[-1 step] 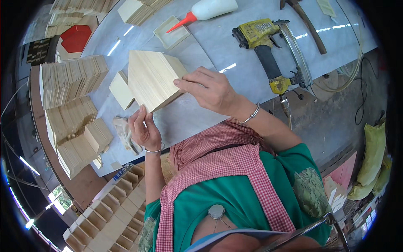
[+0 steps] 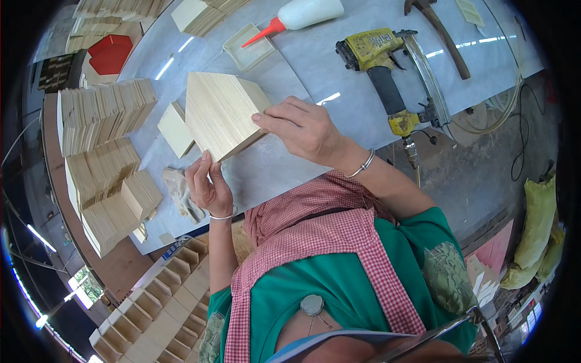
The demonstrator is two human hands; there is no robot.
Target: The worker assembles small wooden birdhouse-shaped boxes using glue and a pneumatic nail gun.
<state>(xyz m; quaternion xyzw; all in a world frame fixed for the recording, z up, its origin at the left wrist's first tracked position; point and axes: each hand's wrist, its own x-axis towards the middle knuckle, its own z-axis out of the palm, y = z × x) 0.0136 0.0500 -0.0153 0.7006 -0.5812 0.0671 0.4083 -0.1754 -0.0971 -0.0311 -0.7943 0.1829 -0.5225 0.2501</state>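
Observation:
A pale wooden piece with a pointed, house-like outline [image 2: 221, 115] is held tilted over the table. My left hand [image 2: 209, 186] pinches its lower corner with thumb and fingers. On the right edge, my right hand [image 2: 305, 130] grips it, fingertips lying along the rim. Its underside is hidden from me. Just left of it lies a small flat wooden panel [image 2: 175, 130]. A crumpled whitish cloth or glove [image 2: 180, 190] rests beside my left hand.
Stacks of cut wooden panels [image 2: 106, 118] line the table's left side. Beyond the piece are a shallow wooden tray [image 2: 257, 57] and a white glue bottle [image 2: 311, 13] with a red nozzle. To the right lie a yellow nail gun [image 2: 378, 51] with a hose and a hammer [image 2: 446, 39].

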